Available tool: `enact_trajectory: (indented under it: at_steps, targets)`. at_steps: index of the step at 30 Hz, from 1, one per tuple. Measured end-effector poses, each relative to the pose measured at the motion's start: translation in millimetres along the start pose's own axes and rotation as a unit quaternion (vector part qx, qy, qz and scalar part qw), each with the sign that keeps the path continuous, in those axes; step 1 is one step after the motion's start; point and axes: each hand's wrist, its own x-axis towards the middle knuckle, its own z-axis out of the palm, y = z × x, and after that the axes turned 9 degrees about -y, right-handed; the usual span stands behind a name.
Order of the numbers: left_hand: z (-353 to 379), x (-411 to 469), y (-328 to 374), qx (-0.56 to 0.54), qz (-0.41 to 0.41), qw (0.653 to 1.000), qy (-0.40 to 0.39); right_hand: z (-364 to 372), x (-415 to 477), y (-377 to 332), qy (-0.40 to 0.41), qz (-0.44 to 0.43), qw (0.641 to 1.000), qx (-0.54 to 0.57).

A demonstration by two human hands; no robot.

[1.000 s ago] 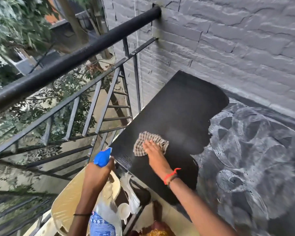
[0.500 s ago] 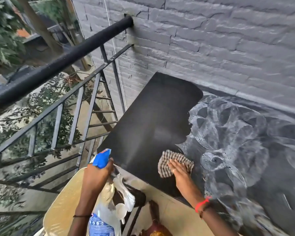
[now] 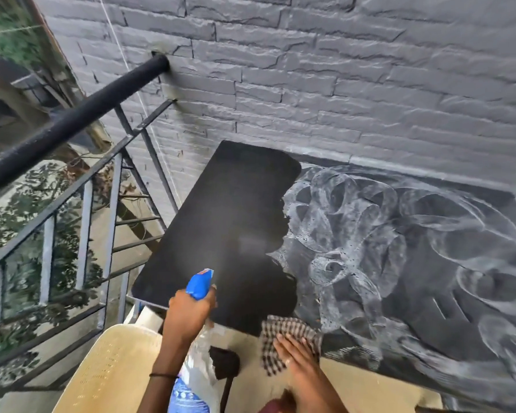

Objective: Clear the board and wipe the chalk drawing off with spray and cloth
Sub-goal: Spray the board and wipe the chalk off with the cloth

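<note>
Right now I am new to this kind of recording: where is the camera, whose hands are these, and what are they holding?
There is no machine here. One camera, worn on a person's head, looks down at their own two hands. The left hand grips a spray bottle with a blue head, pointed toward the board. The right hand lies flat on a checked cloth at the board's near edge. The board sits beside a grey brick wall; its left part is wiped black, its right part carries a smeared white chalk drawing. A beige plastic chair and a black railing are on the left.
</note>
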Motion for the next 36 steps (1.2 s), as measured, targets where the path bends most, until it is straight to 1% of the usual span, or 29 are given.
enact_trajectory:
  at_steps: [2, 5, 7, 12, 14, 17, 19, 22, 26, 29, 33, 36]
  targets:
    - [15.2, 5.2, 5.5, 0.007, -0.008, 1.000, -0.020, -11.7, -33.1, 25.6, 0.024, 0.050, 0.998, -0.014]
    - [41.4, 12.8, 17.7, 0.029, -0.012, 0.998, -0.048, -31.5, -70.6, 59.2, 0.039, 0.146, 0.988, 0.011]
    - [58.0, 16.2, 29.6, 0.056, -0.002, 0.996, -0.069, -36.1, -81.6, 72.4, 0.045, 0.174, 0.983, 0.022]
    - [96.2, 31.2, 65.0, 0.085, 0.034, 0.992, -0.086, -27.5, -81.5, 81.9, 0.015, 0.183, 0.983, 0.028]
    - [110.0, 36.0, 79.6, 0.102, 0.043, 0.990, -0.083, -25.7, -81.6, 77.8, -0.014, 0.193, 0.979, 0.066]
    - [135.6, 39.4, 99.9, 0.122, 0.063, 0.986, -0.091, -30.0, -82.3, 71.2, -0.031, 0.206, 0.970, 0.125]
    - [152.6, 38.9, 111.5, 0.139, 0.069, 0.983, -0.094, -30.4, -82.1, 71.8, -0.037, 0.215, 0.969, 0.118]
    - [168.5, 33.5, 122.2, 0.147, 0.078, 0.981, -0.099, -31.4, -80.2, 76.2, -0.018, 0.219, 0.970, 0.101]
    - [189.6, 22.1, 122.2, 0.157, 0.095, 0.970, -0.161, -28.5, -81.7, 77.8, 0.017, 0.211, 0.973, 0.093]
    - [205.7, 2.1, 116.3, 0.193, 0.116, 0.953, -0.201, -26.2, -81.2, 79.2, 0.025, 0.212, 0.973, 0.084]
    - [215.9, -26.5, 100.0, 0.231, 0.142, 0.935, -0.229, -19.9, -82.4, 82.8, 0.027, 0.212, 0.973, 0.082]
    - [208.9, -40.7, 82.5, 0.238, 0.125, 0.938, -0.219, -16.0, -83.5, 84.1, 0.027, 0.212, 0.973, 0.084]
